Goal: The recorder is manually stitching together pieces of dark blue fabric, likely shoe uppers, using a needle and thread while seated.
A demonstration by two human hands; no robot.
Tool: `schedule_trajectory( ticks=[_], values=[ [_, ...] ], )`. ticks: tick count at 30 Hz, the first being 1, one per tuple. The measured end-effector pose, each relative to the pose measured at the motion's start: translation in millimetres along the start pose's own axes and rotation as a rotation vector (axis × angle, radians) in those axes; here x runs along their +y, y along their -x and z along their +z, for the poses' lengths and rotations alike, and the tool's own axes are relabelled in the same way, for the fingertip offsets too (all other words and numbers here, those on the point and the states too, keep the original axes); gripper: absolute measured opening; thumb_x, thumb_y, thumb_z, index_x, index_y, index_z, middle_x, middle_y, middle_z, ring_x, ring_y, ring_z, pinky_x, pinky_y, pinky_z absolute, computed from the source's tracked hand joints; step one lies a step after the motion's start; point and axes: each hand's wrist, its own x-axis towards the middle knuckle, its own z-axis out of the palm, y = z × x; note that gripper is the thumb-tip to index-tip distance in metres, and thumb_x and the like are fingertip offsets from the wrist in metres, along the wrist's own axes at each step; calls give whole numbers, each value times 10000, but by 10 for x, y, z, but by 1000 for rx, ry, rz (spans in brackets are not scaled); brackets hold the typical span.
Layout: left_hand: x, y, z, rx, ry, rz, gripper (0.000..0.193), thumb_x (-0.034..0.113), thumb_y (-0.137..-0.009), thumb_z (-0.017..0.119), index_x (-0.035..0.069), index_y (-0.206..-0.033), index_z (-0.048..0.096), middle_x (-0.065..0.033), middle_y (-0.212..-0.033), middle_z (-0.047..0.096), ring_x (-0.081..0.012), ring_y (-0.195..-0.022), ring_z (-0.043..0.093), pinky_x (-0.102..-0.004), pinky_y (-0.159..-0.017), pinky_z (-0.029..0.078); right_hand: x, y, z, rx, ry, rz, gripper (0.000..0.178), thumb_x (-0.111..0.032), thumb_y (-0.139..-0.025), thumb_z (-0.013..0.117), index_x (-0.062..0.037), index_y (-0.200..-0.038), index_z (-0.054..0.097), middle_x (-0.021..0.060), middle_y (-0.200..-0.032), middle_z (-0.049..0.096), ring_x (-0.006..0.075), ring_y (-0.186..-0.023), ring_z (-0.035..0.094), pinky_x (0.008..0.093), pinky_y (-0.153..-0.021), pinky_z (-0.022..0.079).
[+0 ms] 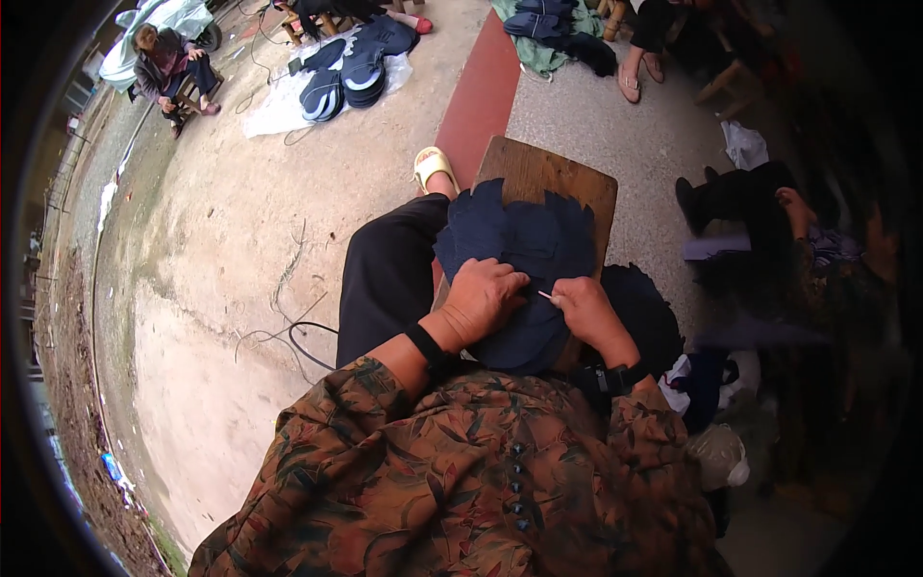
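Layered dark blue cloth pieces (548, 236) with ragged edges lie over a wooden board (577, 178) in front of me. My left hand (481, 300) rests on this cloth, its fingers bent together and pressed onto it near the middle. What lies under those fingertips is hidden. Just to the right, my right hand (591, 313) is closed, pinching a thin white stick (545, 294) whose tip points left, toward my left hand. Whether the stick touches the cloth is too small to tell.
More dark cloth pieces (644, 313) lie beside my right forearm. Ahead on the ground, dark blue padded pieces (361, 77) sit on a white sheet (264, 117). A seated person (171, 67) is at the far left; other people sit at the far right and right. A black cable (306, 348) lies left.
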Motion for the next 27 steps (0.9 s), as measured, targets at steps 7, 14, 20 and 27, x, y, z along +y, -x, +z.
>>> schedule_trajectory(
  ticks=[7, 14, 20, 27],
  values=[
    [-6, 24, -8, -36, -31, 32, 224, 219, -715, 729, 159, -930, 713, -10, -753, 573, -231, -760, 585, -367, -640, 439, -183, -166, -80, -56, 361, -189, 96, -99, -785, 619, -27, -724, 609, 189, -721, 600, 396, -766, 606, 472, -673, 475],
    [-27, 22, 50, -30, -17, 12, 239, 211, -704, 727, 158, -931, 672, 0, -817, 607, -222, -800, 591, -371, -663, 439, -93, -112, 176, 76, 84, -70, 87, -48, -776, 627, -7, -714, 582, 206, -742, 602, 408, -772, 603, 477, -680, 468],
    [-107, -179, -25, -272, -90, 71, 145, 189, -758, 654, 109, -878, 640, -64, -856, 638, -286, -787, 652, -405, -672, 509, -112, -85, 129, 128, 103, -164, 160, -116, -761, 691, -16, -739, 568, 163, -735, 589, 375, -864, 592, 455, -750, 471],
    [-70, -310, -239, -447, -37, 200, 98, 125, -749, 602, 53, -810, 630, -116, -839, 625, -316, -796, 648, -395, -700, 527, -256, 130, 57, 35, 181, -53, 676, -261, -519, 903, -65, -1021, 495, 160, -1093, 498, 371, -1001, 556, 431, -869, 482]
  ],
)
